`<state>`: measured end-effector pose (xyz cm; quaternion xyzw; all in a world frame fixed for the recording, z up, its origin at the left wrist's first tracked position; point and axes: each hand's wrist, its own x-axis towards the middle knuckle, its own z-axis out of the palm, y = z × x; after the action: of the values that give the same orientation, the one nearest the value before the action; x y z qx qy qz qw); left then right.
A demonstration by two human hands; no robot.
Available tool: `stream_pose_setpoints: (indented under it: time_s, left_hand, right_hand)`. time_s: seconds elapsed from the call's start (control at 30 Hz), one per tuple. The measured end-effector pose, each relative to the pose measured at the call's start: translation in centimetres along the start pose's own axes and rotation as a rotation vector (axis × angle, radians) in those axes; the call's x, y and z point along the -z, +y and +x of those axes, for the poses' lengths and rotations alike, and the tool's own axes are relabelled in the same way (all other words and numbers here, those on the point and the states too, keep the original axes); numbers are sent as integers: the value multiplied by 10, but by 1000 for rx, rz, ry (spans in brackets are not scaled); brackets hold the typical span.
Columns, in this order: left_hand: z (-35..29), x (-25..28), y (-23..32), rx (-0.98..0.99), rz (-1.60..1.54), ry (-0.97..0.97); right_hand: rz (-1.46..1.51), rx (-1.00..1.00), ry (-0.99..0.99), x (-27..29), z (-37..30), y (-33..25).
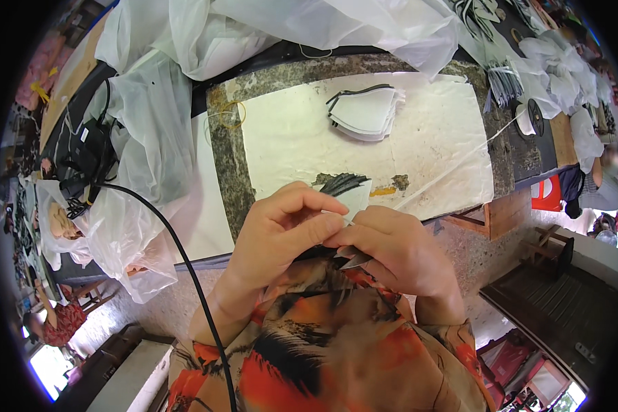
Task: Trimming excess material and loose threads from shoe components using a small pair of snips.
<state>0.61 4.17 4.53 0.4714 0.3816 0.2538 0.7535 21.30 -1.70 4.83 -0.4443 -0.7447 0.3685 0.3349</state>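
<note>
Close in front of my body, my left hand [278, 230] is closed, thumb and forefinger pinching the edge of a white piece [356, 199]. My right hand [398, 247] meets it at the fingertips, its fingers curled. From under the right hand poke grey pointed blades that look like scissors [353, 259], their handles hidden in the palm. A fan of dark-edged pieces [343, 183] lies just beyond my fingers. A narrow white tape [453, 168] stretches from the right side toward my right hand.
A stack of white panels with black edges [365, 113] lies on the white sheet [288, 137]. The tape's spool [529, 118] stands at right. Clear plastic bags [154, 110] crowd the left and far side. A black cable [178, 240] crosses near my left arm. Other people are in the background.
</note>
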Motion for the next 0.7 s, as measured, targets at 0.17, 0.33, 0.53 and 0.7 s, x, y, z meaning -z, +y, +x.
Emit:
stream_pose_setpoints:
  time_s: [0.17, 0.33, 0.53, 0.7]
  left_hand:
    - [-16, -1, -15, -94, 190, 135]
    - [-31, -1, -32, -268, 317, 120]
    - [-40, 7, -41, -265, 270, 160]
    - [-33, 20, -53, -480, 616, 270]
  right_hand:
    - [144, -42, 5, -5, -4, 5]
    - [334, -422, 149, -13, -15, -2]
    - [234, -406, 36, -17, -7, -9]
    - [453, -342, -67, -19, 1, -15]
